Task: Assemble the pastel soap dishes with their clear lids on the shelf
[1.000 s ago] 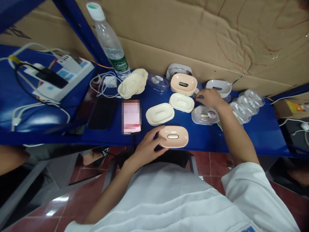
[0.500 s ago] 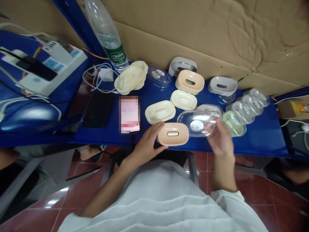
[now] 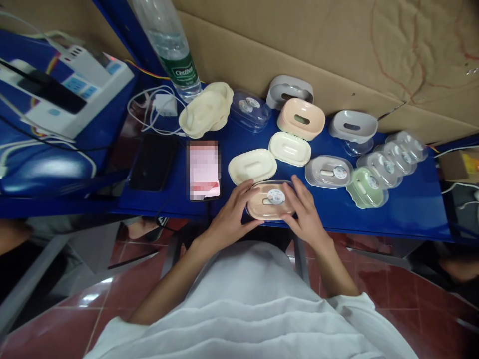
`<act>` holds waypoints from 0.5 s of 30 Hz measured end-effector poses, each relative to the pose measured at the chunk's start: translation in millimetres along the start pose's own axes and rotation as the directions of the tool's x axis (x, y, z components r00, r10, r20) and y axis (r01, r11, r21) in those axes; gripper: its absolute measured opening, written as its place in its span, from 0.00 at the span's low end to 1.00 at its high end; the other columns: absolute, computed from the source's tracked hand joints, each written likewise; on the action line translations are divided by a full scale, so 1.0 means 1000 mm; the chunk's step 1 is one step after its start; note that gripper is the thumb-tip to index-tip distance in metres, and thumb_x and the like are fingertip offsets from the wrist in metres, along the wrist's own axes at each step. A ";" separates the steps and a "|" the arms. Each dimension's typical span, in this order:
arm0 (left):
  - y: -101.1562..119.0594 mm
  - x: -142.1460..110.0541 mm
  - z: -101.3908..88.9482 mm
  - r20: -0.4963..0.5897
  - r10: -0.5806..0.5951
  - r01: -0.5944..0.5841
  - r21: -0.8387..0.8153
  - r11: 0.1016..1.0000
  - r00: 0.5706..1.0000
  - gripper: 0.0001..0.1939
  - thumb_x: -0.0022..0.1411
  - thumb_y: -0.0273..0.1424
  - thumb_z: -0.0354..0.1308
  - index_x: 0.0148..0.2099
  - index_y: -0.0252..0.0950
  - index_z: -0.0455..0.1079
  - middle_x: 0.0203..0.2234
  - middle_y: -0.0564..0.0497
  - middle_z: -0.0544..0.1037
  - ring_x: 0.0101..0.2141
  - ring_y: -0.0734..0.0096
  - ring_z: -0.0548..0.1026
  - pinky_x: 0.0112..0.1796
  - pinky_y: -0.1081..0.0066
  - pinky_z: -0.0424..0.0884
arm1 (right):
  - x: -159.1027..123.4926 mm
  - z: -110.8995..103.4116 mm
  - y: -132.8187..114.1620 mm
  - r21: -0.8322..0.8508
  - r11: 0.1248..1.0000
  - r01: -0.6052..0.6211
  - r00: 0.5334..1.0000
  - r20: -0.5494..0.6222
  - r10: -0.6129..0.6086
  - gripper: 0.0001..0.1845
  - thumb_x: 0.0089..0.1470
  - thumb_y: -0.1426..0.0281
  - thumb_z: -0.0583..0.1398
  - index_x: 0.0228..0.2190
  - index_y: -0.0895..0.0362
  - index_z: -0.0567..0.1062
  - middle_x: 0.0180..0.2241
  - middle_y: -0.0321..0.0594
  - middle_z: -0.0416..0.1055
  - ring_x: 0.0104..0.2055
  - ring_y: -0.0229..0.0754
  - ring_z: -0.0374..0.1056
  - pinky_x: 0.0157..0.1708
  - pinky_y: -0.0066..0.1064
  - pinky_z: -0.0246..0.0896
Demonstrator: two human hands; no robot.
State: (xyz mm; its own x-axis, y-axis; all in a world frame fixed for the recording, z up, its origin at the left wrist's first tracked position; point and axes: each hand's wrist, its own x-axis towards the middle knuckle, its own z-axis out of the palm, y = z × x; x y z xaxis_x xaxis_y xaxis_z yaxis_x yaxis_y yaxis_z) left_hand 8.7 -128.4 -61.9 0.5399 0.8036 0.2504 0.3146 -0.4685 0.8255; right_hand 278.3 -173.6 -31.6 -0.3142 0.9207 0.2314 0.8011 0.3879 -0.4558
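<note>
A peach soap box (image 3: 254,205) sits at the table's front edge with a clear lid (image 3: 286,188) over it. The lid bears a round white sticker, and a pale oblong piece shows underneath. My left hand (image 3: 234,212) wraps the box's left end, thumb in front and fingers behind. At the right end my right hand (image 3: 307,214) grips the lid from above and the side. Whether the lid is fully seated I cannot tell. Just behind lie two cream trays (image 3: 252,166), and to the right a lidded grey box (image 3: 318,179) stands beside a lidded green box (image 3: 362,194).
Farther back are a peach shell (image 3: 301,107), grey shells (image 3: 354,119), stacked clear lids (image 3: 250,104) and stacked cream pieces (image 3: 205,109). A water bottle (image 3: 183,70), a lit phone (image 3: 204,169), a dark phone (image 3: 152,162) and a power strip (image 3: 86,89) occupy the left.
My right hand has brought the clear lid leftward from beside the peach box onto its top. My left hand still holds the box. The view has shifted slightly.
</note>
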 end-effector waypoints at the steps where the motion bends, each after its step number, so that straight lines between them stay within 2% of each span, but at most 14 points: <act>1: 0.000 0.000 0.000 0.002 0.004 -0.004 -0.013 1.000 1.000 0.42 0.69 0.38 0.69 0.77 0.48 0.52 0.73 0.38 0.62 0.73 0.47 0.62 0.71 0.43 0.64 | 0.000 -0.002 0.002 -0.019 0.999 0.050 0.998 0.047 -0.049 0.43 0.70 0.52 0.62 0.77 0.43 0.52 0.77 0.48 0.52 0.79 0.63 0.49 0.73 0.64 0.57; 4: -0.001 0.001 -0.001 0.017 0.008 -0.008 -0.045 0.999 1.000 0.41 0.69 0.37 0.69 0.76 0.47 0.53 0.72 0.38 0.64 0.72 0.50 0.64 0.70 0.46 0.66 | 0.000 -0.004 0.004 -0.076 0.983 0.166 0.982 0.108 -0.157 0.42 0.65 0.54 0.67 0.74 0.41 0.60 0.75 0.46 0.59 0.78 0.63 0.51 0.72 0.63 0.60; 8: -0.002 0.001 -0.001 0.010 0.017 -0.017 -0.049 0.999 1.000 0.40 0.69 0.36 0.69 0.75 0.46 0.54 0.72 0.39 0.65 0.72 0.50 0.65 0.70 0.48 0.66 | -0.002 0.000 0.008 -0.116 0.950 0.290 0.955 0.105 -0.279 0.36 0.66 0.63 0.68 0.70 0.38 0.67 0.72 0.43 0.65 0.79 0.62 0.48 0.72 0.63 0.60; 11: -0.003 0.001 0.001 0.015 0.004 -0.004 -0.030 1.000 1.000 0.41 0.69 0.37 0.70 0.76 0.46 0.54 0.72 0.39 0.65 0.72 0.50 0.65 0.70 0.48 0.66 | -0.004 0.005 0.013 -0.075 0.950 0.303 0.951 0.087 -0.296 0.35 0.66 0.63 0.68 0.70 0.40 0.68 0.73 0.42 0.64 0.80 0.61 0.46 0.72 0.63 0.59; 15: -0.002 0.000 0.004 0.039 -0.043 0.042 0.022 0.999 0.998 0.43 0.68 0.40 0.70 0.77 0.48 0.52 0.73 0.40 0.64 0.73 0.48 0.64 0.70 0.46 0.66 | -0.006 0.010 0.019 -0.017 0.969 0.248 0.968 0.030 -0.248 0.35 0.65 0.59 0.69 0.69 0.42 0.70 0.74 0.40 0.62 0.80 0.61 0.45 0.74 0.64 0.56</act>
State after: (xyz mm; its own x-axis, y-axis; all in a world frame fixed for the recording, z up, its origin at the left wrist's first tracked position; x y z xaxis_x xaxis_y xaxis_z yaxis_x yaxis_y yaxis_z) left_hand 11.3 -128.9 -65.4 0.5557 0.8082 0.1947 0.3541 -0.4420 0.8242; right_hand 290.5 -171.3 -49.8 -0.5181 0.7969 0.3107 0.7066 0.6035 -0.3695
